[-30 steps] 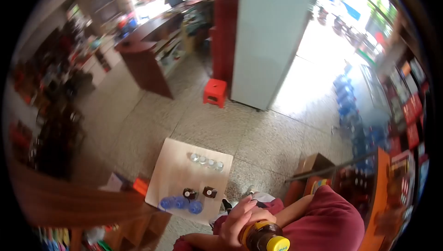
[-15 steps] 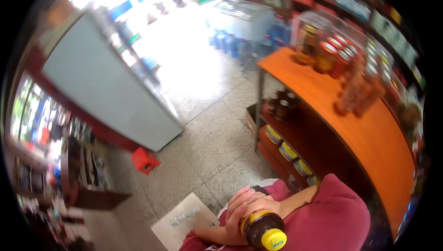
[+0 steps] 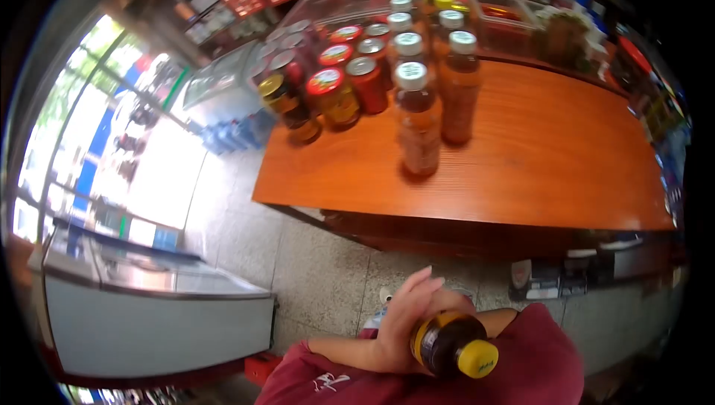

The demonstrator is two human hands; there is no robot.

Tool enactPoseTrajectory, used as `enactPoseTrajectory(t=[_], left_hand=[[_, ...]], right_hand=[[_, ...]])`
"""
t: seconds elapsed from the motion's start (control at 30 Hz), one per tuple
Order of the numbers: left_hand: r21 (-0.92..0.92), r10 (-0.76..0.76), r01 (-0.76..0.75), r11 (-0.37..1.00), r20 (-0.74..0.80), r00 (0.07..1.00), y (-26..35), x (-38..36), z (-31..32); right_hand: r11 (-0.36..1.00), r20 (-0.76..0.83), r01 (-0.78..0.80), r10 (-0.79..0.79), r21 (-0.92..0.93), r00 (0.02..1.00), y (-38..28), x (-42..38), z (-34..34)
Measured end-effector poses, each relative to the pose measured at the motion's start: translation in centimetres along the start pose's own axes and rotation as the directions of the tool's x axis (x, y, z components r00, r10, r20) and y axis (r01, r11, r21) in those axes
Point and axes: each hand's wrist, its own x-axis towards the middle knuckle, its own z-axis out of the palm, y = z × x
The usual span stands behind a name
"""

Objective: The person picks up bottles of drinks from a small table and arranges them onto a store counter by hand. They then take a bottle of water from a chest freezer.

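Note:
A dark drink bottle (image 3: 447, 345) with a yellow cap is between my hands, in front of my chest, its cap pointing toward me. My left hand (image 3: 406, 319) presses against the bottle's left side, fingers stretched forward. Behind the bottle, my right hand (image 3: 453, 301) closes around it; most of its fingers are hidden. The orange-brown wooden counter (image 3: 536, 152) lies beyond my hands. Rows of drink bottles with white caps (image 3: 418, 126) stand on it. To their left are red cans (image 3: 367, 85), jars with red lids (image 3: 333, 100) and a bottle with a gold cap (image 3: 290, 107).
A glass-topped display case (image 3: 156, 323) stands at lower left, with a red stool (image 3: 262, 366) near it. A freezer (image 3: 220, 81) and blue water bottles (image 3: 234, 133) are by the doorway. Clear plastic bins (image 3: 342, 9) line the counter's back. Dark devices (image 3: 551, 278) sit below its right side.
My view has swung right, so the counter now lies straight ahead. The bottle stays between my hands. My left fingers, earlier laid over the right hand, now point more forward.

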Motion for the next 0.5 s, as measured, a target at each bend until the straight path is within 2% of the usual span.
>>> enactPoseTrajectory(t=[0.07, 0.17, 0.2, 0.27, 0.33, 0.43, 0.47, 0.5], left_hand=[[-0.104, 0.055, -0.053, 0.993, 0.019, 0.998, -1.3, 1.7, 0.5], [-0.229, 0.105, -0.102, 0.968, -0.001, 0.994, -3.4, 4.2, 2.2], [-0.258, 0.105, -0.106, 0.960, -0.018, 0.994, -4.0, 4.9, 3.0], [-0.322, 0.201, -0.177, 0.930, 0.043, 0.979, -6.5, 6.8, 3.3], [-0.395, 0.155, -0.111, 0.912, 0.080, 0.985, -9.2, 7.7, 4.3], [-0.472, 0.056, -0.012, 0.882, 0.079, 0.995, -11.1, 10.4, 6.2], [-0.467, 0.004, 0.042, 0.883, 0.097, 0.995, -11.6, 10.8, 6.6], [-0.459, -0.046, 0.092, 0.884, 0.111, 0.993, -12.3, 11.0, 7.0]], right_hand=[[0.979, -0.084, -0.025, 0.008, -0.202, 0.996, -0.6, -0.5, -1.0], [0.852, -0.207, 0.018, -0.147, -0.523, 0.967, -2.8, 1.6, -3.1], [0.833, -0.192, 0.188, -0.328, -0.520, 0.925, -4.2, 4.3, -4.4], [0.837, -0.317, 0.097, -0.309, -0.539, 0.897, -5.2, 5.4, -4.9], [0.843, -0.431, 0.089, -0.358, -0.530, 0.828, -4.9, 6.9, -5.6], [0.879, -0.583, 0.141, -0.414, -0.456, 0.699, -1.0, 8.9, -8.6], [0.898, -0.641, -0.018, -0.299, -0.439, 0.707, -0.7, 8.7, -9.1], [0.914, -0.671, -0.020, -0.282, -0.404, 0.686, -0.8, 9.4, -9.4]])
